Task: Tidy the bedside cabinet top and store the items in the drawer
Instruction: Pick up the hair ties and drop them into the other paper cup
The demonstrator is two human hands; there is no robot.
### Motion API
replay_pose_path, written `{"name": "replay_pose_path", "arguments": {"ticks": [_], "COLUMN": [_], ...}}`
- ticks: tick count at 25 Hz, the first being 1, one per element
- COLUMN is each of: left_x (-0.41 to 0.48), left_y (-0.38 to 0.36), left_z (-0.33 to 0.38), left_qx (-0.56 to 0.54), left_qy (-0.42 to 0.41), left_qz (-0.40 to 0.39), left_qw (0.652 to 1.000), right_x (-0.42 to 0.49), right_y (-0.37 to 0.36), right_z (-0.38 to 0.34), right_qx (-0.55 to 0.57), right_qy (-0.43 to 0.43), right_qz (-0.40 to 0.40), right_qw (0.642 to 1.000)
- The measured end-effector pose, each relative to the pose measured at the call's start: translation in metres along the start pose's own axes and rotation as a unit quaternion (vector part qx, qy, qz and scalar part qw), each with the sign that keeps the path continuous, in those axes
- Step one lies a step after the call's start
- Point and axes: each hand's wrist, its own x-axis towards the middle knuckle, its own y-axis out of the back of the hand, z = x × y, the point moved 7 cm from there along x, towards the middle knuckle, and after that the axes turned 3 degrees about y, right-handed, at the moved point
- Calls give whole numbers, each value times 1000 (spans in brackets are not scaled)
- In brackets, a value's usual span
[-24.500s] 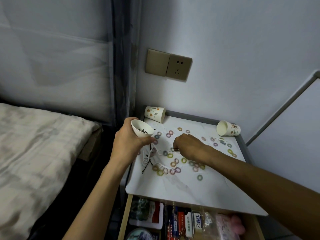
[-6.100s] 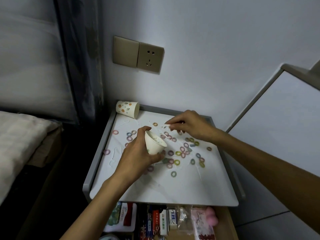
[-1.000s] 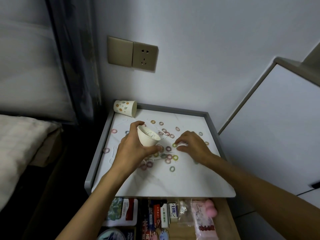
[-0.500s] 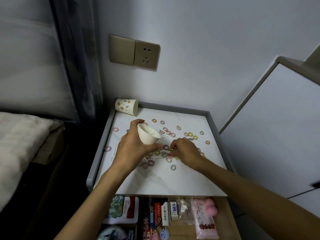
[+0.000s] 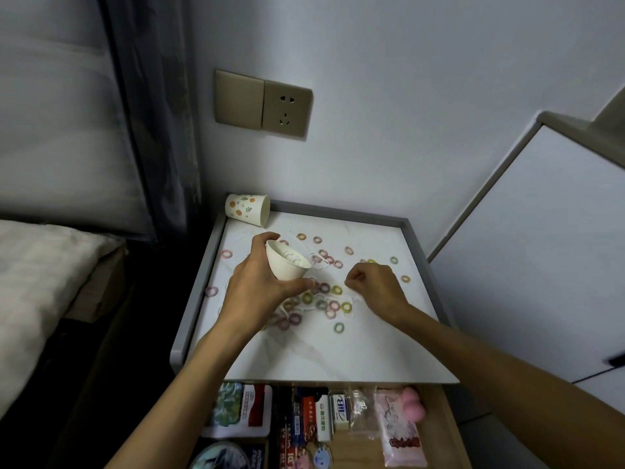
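Right hand (image 5: 372,286) has drawn back slightly from the plain white paper cup (image 5: 287,267), fingers curled above the marbled cabinet top (image 5: 338,357); whether they pinch anything cannot be told. Left hand (image 5: 257,289) grips that cup, tilted, over the top's middle, where small pastel rings (image 5: 345,307) lie scattered. Below the top's front edge the open wooden drawer (image 5: 439,434) holds an eraser (image 5: 340,406) with unreadable blue lettering.

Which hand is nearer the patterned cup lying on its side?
Left. The left hand, gripping a white cup, is just in front of the patterned cup; the right hand is farther, to the front right among the rings.
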Motion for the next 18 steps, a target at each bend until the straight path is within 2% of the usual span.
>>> {"name": "replay_pose_path", "arguments": {"ticks": [2, 4, 6, 10, 14, 16, 18], "left_x": [-1, -1, -1, -1, -1, -2, -2], "left_y": [0, -1, -1, -2, -4, -3, -1], "left_z": [1, 2, 2, 0, 1, 1, 2], "left_qx": [2, 5, 5, 2, 4, 2, 2], "left_qy": [0, -1, 0, 4, 2, 0, -2], "left_qz": [-2, -1, 1, 1, -3, -2, -4], "left_qw": [1000, 1000, 1000, 1000, 1000, 1000, 1000], "right_x": [-4, -8, -10, -8, -6, -7, -7], "right_y": [-1, -10, -19, -27, -34, -34, -24], "right_z": [-9, -17, -19, -16, -24, -23, -20], "right_qx": [-8, -34, -80, -90, -173, -176, -133], "right_qy": [28, 49, 46, 22, 63, 73, 65], "right_qz": [5, -24, -41, -55, -85, -91, -71], "right_qw": [1000, 998, 995, 994, 979, 978, 986]}}
